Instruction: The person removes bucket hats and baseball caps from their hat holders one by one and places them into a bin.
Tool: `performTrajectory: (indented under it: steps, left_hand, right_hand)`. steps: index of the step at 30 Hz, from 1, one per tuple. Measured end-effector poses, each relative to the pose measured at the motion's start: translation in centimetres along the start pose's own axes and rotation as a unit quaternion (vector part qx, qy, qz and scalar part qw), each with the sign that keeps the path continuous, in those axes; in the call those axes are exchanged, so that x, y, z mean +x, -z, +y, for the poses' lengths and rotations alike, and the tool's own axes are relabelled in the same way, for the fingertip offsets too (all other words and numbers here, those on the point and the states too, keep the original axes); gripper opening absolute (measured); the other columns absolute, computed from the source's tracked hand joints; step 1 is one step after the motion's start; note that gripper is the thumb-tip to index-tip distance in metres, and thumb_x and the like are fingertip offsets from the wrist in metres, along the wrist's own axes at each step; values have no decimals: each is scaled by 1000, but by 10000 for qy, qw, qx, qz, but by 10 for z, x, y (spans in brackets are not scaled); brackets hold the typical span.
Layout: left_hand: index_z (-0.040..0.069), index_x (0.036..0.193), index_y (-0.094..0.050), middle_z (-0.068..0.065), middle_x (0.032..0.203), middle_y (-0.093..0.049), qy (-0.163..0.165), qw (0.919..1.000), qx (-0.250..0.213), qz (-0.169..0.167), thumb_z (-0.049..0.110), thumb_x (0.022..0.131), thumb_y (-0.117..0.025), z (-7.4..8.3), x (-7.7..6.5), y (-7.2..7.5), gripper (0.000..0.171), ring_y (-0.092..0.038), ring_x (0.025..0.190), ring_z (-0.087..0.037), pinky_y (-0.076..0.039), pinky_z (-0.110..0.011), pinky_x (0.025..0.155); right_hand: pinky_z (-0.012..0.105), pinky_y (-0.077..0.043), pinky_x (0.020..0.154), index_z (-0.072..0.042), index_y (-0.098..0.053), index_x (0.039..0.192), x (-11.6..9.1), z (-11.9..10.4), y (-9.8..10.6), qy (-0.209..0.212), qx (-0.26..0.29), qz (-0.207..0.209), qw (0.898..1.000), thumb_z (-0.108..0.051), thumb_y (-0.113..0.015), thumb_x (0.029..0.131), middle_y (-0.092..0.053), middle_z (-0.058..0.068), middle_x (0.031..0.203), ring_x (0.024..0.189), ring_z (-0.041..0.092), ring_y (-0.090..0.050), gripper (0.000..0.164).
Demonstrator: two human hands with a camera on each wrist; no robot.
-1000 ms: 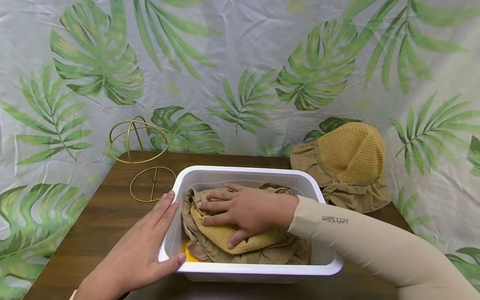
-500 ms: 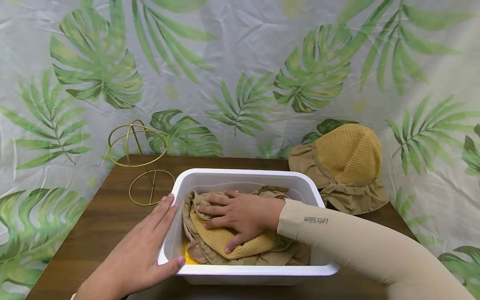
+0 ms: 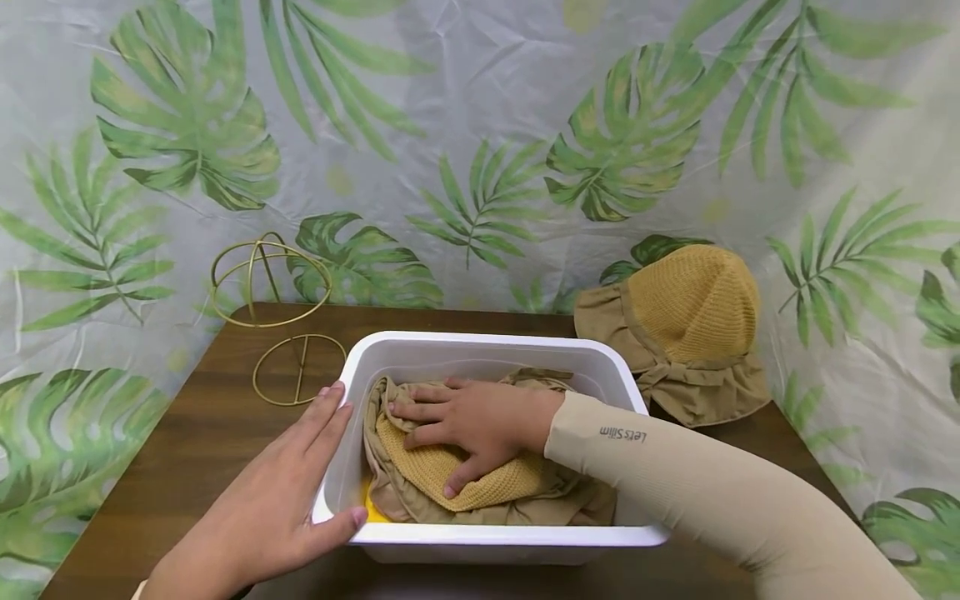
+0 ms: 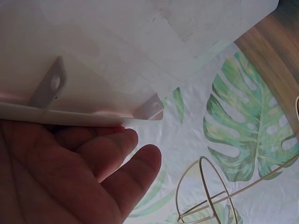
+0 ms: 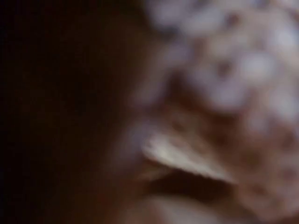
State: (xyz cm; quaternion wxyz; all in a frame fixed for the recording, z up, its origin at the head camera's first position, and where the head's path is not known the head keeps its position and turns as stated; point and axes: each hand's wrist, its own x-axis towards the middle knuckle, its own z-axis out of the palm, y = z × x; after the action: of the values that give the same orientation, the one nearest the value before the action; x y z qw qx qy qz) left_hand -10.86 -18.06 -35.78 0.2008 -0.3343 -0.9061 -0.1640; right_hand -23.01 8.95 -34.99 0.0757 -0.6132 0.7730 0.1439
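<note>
In the head view a white plastic tub (image 3: 480, 537) stands on the table. Inside it lies a sun hat (image 3: 495, 492) of mustard knit with a khaki cloth brim. My right hand (image 3: 476, 421) rests palm down on this hat, its fingers spread. The right wrist view is too dark and blurred beyond some pale knit texture. Along the tub's left rim lies my left hand (image 3: 262, 492), fingers straight, thumb at the near corner. In the left wrist view, the fingers (image 4: 112, 147) touch the rim from outside. Something bright yellow (image 3: 375, 508) shows under the hat.
A second mustard and khaki hat (image 3: 693, 308) sits behind the tub at the right. At the back left of the brown wooden table (image 3: 187, 433) is a gold wire stand (image 3: 300, 317), with rings at two heights. A leaf-print cloth (image 3: 480, 125) hangs behind.
My right hand has shifted slightly left on the hat and stays spread over it. My left hand keeps its place at the rim. The head view has moved a little.
</note>
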Motion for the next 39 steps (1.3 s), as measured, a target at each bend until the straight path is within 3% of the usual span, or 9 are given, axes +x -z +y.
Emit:
performTrajectory:
  steps: [4,9,19,22,27,39]
  left_hand:
    - [-8,148,-37,-21,159,-26,39,9999,-66,-77,54,84,-67,1,3,1,94,-30,144,-35,-4,-14,114]
    - [-8,148,-36,-21,159,-26,52,9999,-55,-74,54,84,-67,1,1,1,95,-29,145,-35,-4,-14,114]
    - [-9,147,-38,-22,158,-29,-41,10000,28,37,56,84,-66,-1,1,-1,95,-32,143,-36,-5,-15,115]
    - [-9,147,-38,-23,158,-28,-86,9999,12,66,56,84,-66,-1,2,-2,95,-29,144,-37,-5,-16,116]
    - [-9,147,-38,-23,158,-28,-38,10000,48,16,54,84,-67,-1,-1,-3,94,-19,148,-36,-2,-20,117]
    - [-9,146,-40,-23,156,-32,-84,9987,496,-32,59,85,-63,1,0,-1,94,-25,145,-39,-1,-33,120]
  right_hand:
    - [43,-19,119,-30,-42,152,-9,4,19,-47,389,221,9990,-78,-46,85,-9,-1,166,150,25,-14,83]
    - [40,-22,118,-25,-46,151,-26,8,44,36,715,898,9934,-73,-56,85,-24,7,163,147,25,-25,82]
    - [48,-31,113,-13,-47,149,-84,21,79,-431,759,2145,9728,-53,-63,92,-34,13,158,144,29,-32,72]
    - [52,-35,110,-9,-51,145,-110,27,80,-743,793,2493,9623,-42,-69,92,-37,14,156,141,32,-37,65]
    - [54,-43,100,-8,-55,142,-149,36,72,-1252,986,2740,9484,-32,-71,92,-40,14,154,137,35,-41,57]
    - [55,-43,95,-11,-58,140,-215,43,44,-2253,1236,3300,9083,-16,-77,86,-42,10,153,132,38,-46,57]
